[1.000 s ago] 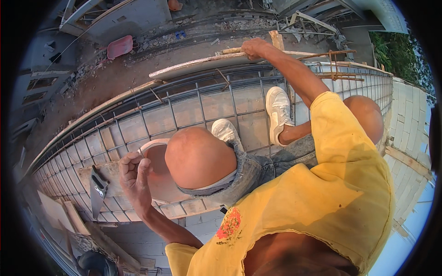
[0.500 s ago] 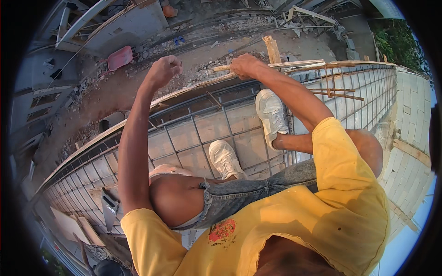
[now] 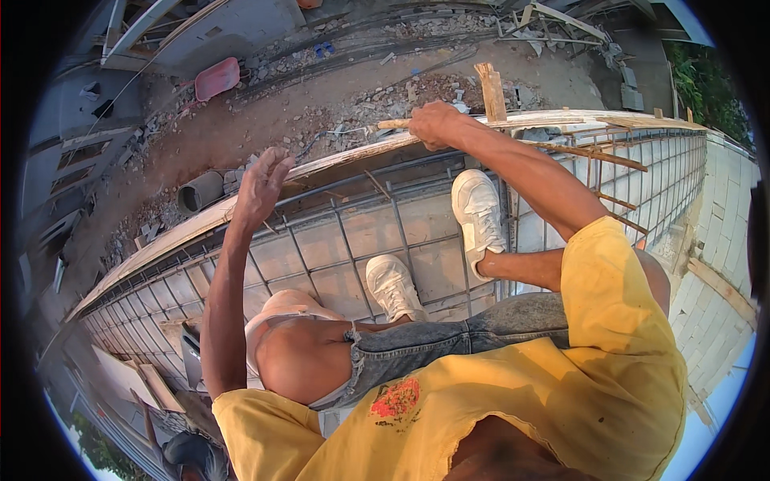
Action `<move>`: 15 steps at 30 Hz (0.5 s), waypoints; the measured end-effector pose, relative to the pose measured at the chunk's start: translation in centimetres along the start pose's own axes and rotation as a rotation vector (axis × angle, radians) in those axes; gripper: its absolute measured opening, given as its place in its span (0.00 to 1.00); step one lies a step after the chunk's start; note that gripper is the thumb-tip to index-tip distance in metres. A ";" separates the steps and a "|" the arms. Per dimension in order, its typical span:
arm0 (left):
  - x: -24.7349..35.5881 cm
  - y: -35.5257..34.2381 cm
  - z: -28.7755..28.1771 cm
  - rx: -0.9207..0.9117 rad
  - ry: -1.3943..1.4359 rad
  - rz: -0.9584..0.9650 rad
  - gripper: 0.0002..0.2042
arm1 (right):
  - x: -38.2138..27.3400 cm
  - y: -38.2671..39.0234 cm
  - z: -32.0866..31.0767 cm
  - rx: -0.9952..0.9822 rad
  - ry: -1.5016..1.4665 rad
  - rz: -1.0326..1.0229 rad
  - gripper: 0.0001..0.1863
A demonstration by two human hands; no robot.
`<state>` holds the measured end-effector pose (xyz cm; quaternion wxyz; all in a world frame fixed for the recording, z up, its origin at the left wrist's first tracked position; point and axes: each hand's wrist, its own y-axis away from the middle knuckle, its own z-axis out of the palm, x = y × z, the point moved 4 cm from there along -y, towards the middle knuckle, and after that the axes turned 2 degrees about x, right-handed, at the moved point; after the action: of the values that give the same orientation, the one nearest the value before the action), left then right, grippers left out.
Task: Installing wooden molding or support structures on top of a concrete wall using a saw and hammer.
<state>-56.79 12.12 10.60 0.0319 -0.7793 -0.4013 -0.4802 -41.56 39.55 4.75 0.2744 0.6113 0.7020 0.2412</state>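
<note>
My right hand (image 3: pixel 437 126) is wrapped round a light wooden handle (image 3: pixel 393 124), whose rounded end sticks out to the left over the board edge. Whatever the handle belongs to is hidden by the fist and arm. My left hand (image 3: pixel 263 183) is at the near side of the long wooden formwork board (image 3: pixel 353 156), fingers stretched upward and thumb apart, with nothing visible in it. Whether it touches the board I cannot tell. A grid of steel rebar (image 3: pixel 341 232) runs below both hands, with my white shoes (image 3: pixel 479 210) among the bars.
An upright wooden stake (image 3: pixel 491 92) stands beyond the board, near my right hand. Beyond lie rubble, a pink wheelbarrow tub (image 3: pixel 216 78) and a concrete pipe (image 3: pixel 200 192). A handsaw (image 3: pixel 191 353) sits by the rebar at left; another person (image 3: pixel 192 455) shows at lower left.
My left hand has come down and nearer, from above the board to its near side, and its fingers have loosened. My right hand still grips the handle. The whole view has shifted slightly.
</note>
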 end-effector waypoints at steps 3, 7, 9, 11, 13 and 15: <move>1.8 0.0 2.0 -0.083 -0.061 0.124 0.13 | 0.4 0.0 0.4 0.025 -0.024 -0.024 0.12; 1.3 -4.5 3.9 -0.181 -0.073 -0.008 0.12 | -0.3 0.3 0.1 0.030 -0.015 -0.042 0.12; 1.0 -5.6 5.6 -0.171 -0.049 0.020 0.11 | -0.6 0.2 -0.1 0.045 -0.045 0.001 0.12; 2.7 -4.8 9.0 -0.188 -0.041 0.019 0.11 | -0.3 0.4 0.0 0.009 -0.055 0.017 0.12; 3.9 -4.8 10.4 -0.205 -0.399 0.043 0.10 | -0.2 0.7 0.1 -0.024 -0.069 0.025 0.12; 2.1 -6.1 9.8 -0.079 -0.130 -0.149 0.11 | -0.4 0.9 -0.2 -0.011 -0.065 0.021 0.12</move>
<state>-53.22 21.74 4.96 -0.0606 -0.7775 -0.4402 -0.4451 -41.04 39.28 5.54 0.2981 0.6248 0.6847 0.2280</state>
